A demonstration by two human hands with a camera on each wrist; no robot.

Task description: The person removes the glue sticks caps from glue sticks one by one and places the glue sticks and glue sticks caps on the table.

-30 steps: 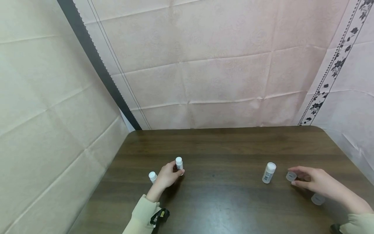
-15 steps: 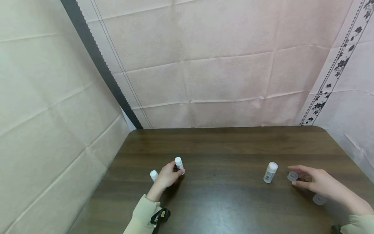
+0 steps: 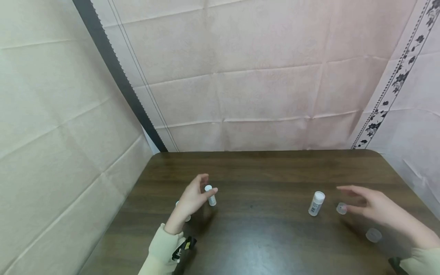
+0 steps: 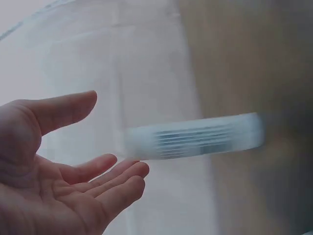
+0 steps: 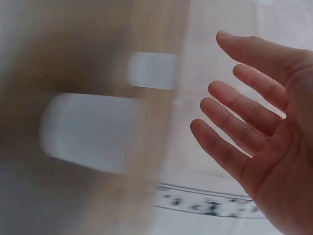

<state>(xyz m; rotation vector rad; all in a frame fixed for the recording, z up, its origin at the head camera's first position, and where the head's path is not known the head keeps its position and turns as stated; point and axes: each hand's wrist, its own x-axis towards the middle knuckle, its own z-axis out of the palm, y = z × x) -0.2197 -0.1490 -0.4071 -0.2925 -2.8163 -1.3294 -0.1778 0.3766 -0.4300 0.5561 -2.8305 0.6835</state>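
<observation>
Lower right of head view: small clear cap (image 3: pixel 373 235) lies flat on table (image 3: pixel 261 236), apart from right hand.

Right hand (image 3: pixel 378 208) lifted, fingers spread and straight, grasping nothing — second clear cap (image 3: pixel 341 208) just beside its fingertips, white-capped bottle (image 3: pixel 316 203) upright just left of that.

Lower left: left hand (image 3: pixel 191 199) released, palm open, fingers relaxed. Small white vial (image 3: pixel 210 194) stands just beside thumb — looks free-standing; contact unclear, wrist view blurred. Another vial (image 3: pixel 187 217) mostly hidden behind left hand.

Far: creased pink backdrop (image 3: pixel 261 76).

Both hands released and lifted.
Left hand (image 3: pixel 192 198) let go of small bottle (image 3: pixel 210 194); right hand (image 3: pixel 374 208) rose off clear cap (image 3: pixel 341 208), fingers spread.
</observation>
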